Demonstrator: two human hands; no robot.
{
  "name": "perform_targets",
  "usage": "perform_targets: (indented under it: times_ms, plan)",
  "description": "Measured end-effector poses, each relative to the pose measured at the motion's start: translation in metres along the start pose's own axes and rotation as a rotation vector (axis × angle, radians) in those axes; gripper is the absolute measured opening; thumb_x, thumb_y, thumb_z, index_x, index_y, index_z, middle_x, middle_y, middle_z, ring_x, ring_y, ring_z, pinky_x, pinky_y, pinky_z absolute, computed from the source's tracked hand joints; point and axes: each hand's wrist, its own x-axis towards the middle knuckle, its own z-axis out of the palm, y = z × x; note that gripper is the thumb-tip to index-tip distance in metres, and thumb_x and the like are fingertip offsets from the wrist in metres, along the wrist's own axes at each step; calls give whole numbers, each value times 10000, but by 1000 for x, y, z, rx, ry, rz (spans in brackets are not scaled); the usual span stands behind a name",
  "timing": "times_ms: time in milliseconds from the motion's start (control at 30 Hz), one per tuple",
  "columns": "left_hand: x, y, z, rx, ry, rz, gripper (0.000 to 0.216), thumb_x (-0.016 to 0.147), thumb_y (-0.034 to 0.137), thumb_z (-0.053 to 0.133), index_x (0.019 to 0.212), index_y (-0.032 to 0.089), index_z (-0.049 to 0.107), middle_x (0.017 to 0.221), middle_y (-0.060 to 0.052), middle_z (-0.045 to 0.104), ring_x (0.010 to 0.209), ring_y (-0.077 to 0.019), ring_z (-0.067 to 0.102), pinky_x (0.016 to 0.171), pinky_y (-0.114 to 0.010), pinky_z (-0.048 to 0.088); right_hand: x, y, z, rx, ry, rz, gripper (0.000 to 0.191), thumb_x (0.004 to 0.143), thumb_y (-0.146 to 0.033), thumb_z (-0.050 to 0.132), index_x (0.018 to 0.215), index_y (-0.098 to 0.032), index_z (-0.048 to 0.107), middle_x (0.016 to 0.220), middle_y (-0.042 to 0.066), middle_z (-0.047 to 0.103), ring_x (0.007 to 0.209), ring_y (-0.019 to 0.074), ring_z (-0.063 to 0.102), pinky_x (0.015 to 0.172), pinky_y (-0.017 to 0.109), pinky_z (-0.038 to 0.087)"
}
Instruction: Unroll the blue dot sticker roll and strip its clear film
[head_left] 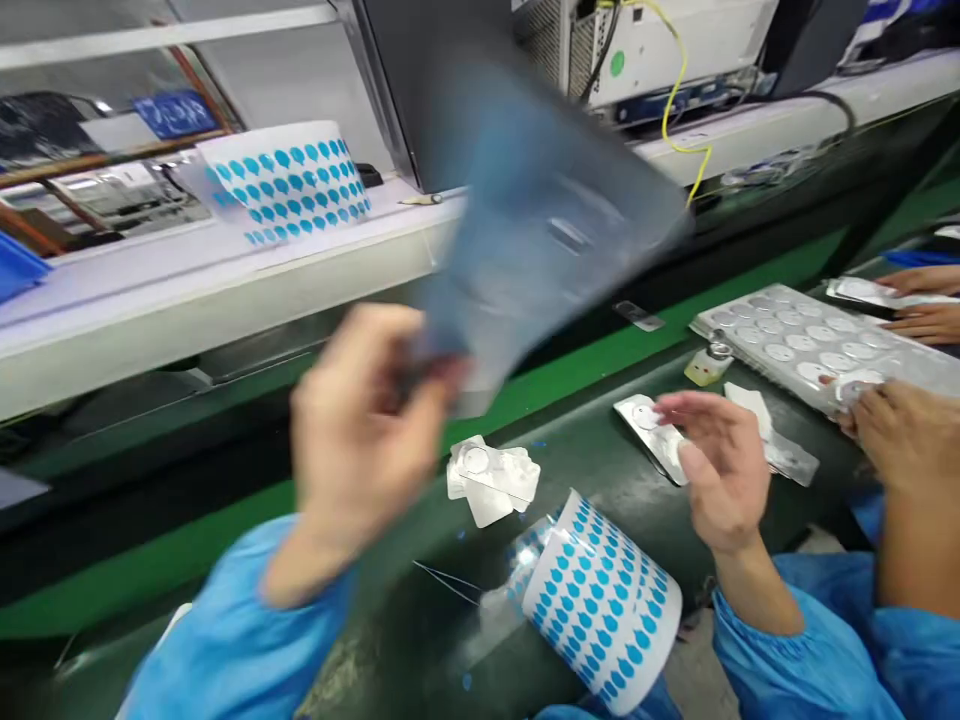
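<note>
Dark green tabletop [592, 480] is running below a white shelf [225, 270], with a roll of blue dot labels [289, 185] sitting at upper left and a yellow cable [679, 110] hanging at upper center. Left hand [360, 430] is closed, pinching the lower corner of a clear plastic sheet [544, 235], which is blurred and rising toward the top center of the frame. Right hand [720, 470] is open with fingers spread, hovering at right center over a silvery strip [649, 435]; whether it is touching the strip cannot be determined. Loose white backing pieces [491, 480] are lying at lower center, beside a second label roll [600, 600] resting on its side. A co-worker's hands [907, 430] are working at far right, near a molded tray of white discs [795, 345]. Risks: a fast swing of the sheet could catch the shelf edge or scatter the light backing pieces, while a careless reach by the right hand could tip the small bottle [709, 365] standing close by.
</note>
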Motion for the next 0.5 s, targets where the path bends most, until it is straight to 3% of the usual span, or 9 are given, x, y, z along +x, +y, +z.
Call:
perform_targets:
  times_ms: [100,167,233,367,433,500]
  plan:
    - [-46,17,114,-99,-200,180,247,1130,96,650,1279,255,767,1144,-33,873,996,-202,857,896,-329,730,6,-31,32,238,-147,81,869,982,-640,892,1719,-420,487,1792,128,527,1519,396,680,1240,663,604]
    - [-69,13,167,-134,-278,214,260,1155,120,561,1279,218,766,1225,-99,883,1027,-254,862,896,-389,731,6,-31,45,243,-71,134,903,1009,-634,871,1755,-437,402,1795,124,515,1551,372,664,1283,673,575]
    - [-87,6,198,-167,-353,184,258,1156,146,544,1262,196,774,1255,-134,878,1035,-285,856,894,-422,726,3,-17,48,202,64,173,794,1057,-590,826,1721,-396,436,1600,110,644,1456,329,722,1300,648,559]
    - [-105,-1,217,-344,-575,80,340,1141,234,671,1474,213,733,1452,-156,820,1309,-330,806,1114,-478,697,-7,26,25,39,239,122,610,1088,-567,774,1590,-310,540,1202,38,683,1137,264,776,1213,553,616]
    - [-108,-2,211,-363,-680,56,527,1111,333,773,1622,258,666,1619,-177,726,1493,-377,703,1233,-563,639,-17,48,6,-116,239,91,645,1100,-596,734,1607,-275,498,1175,56,674,1093,274,755,1147,537,647]
    - [-108,-5,198,-342,-708,26,576,1109,408,796,1651,270,658,1661,-195,682,1552,-402,636,1270,-618,600,-31,70,-13,-306,157,109,741,1119,-632,678,1680,-233,402,1206,97,679,1113,299,746,1118,552,657]
